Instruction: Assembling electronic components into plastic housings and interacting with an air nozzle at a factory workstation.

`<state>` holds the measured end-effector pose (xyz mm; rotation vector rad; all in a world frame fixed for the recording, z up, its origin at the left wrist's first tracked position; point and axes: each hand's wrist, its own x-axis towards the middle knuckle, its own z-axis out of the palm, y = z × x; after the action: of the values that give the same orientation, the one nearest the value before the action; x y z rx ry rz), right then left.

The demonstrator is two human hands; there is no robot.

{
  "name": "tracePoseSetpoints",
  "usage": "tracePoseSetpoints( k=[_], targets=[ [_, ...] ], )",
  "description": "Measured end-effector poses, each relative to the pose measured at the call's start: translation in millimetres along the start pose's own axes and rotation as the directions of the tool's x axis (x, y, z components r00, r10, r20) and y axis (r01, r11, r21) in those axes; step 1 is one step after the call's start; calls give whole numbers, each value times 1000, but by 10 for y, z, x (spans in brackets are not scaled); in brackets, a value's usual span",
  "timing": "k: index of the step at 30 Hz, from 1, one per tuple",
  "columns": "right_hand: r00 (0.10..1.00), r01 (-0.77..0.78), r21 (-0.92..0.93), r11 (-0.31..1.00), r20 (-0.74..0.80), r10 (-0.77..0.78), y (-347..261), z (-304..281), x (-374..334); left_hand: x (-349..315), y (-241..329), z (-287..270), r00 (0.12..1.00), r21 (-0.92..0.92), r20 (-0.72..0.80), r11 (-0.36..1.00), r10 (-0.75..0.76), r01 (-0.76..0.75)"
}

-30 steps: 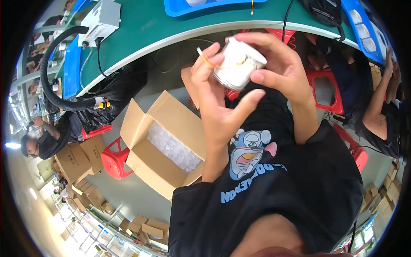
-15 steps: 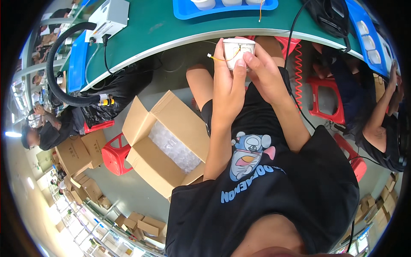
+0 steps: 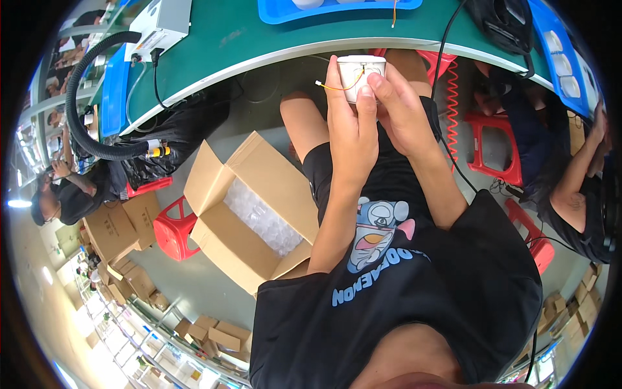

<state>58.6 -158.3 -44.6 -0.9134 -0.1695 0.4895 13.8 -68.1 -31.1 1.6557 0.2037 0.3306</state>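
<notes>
Between my two hands is a white cup-shaped plastic housing (image 3: 353,68), held over my lap just in front of the table edge. A thin orange-yellow wire with a small white plug hangs off its side toward the left. My left hand (image 3: 353,120) wraps the housing's left side, with the thumb up against its front. From the right, my right hand (image 3: 403,107) grips it, the thumb pressed on the front near the wire. The back of the housing and most fingertips are hidden.
The green table (image 3: 240,39) carries a blue tray (image 3: 285,16) of white parts and a grey box (image 3: 159,29) with a black hose (image 3: 74,97). An open carton (image 3: 214,240) of clear plastic pieces stands at my left. A co-worker's arm (image 3: 573,175) and another blue tray (image 3: 573,104) are at right.
The housing has tilted a little, so its top rim looks flatter. My left hand has shifted slightly to the right. Both hands keep their hold.
</notes>
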Motion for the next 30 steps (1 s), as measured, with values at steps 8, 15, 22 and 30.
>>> tracePoseSetpoints(
  k=[8,15,22,30],
  targets=[
    [987,-139,-5,990,77,139,64,-181,170,69,-216,-87,998,-60,21,996,-61,62],
    [886,-460,-96,883,-114,449,288,-775,-398,-442,-823,79,939,-49,271,971,-211,232],
    [825,-501,-35,865,-320,465,593,-983,-635,-672,-1145,423,910,35,150,922,-387,387],
    [808,-534,-84,841,-345,478,530,-936,-565,-677,-1051,501,896,-5,64,898,-439,441]
  ],
)
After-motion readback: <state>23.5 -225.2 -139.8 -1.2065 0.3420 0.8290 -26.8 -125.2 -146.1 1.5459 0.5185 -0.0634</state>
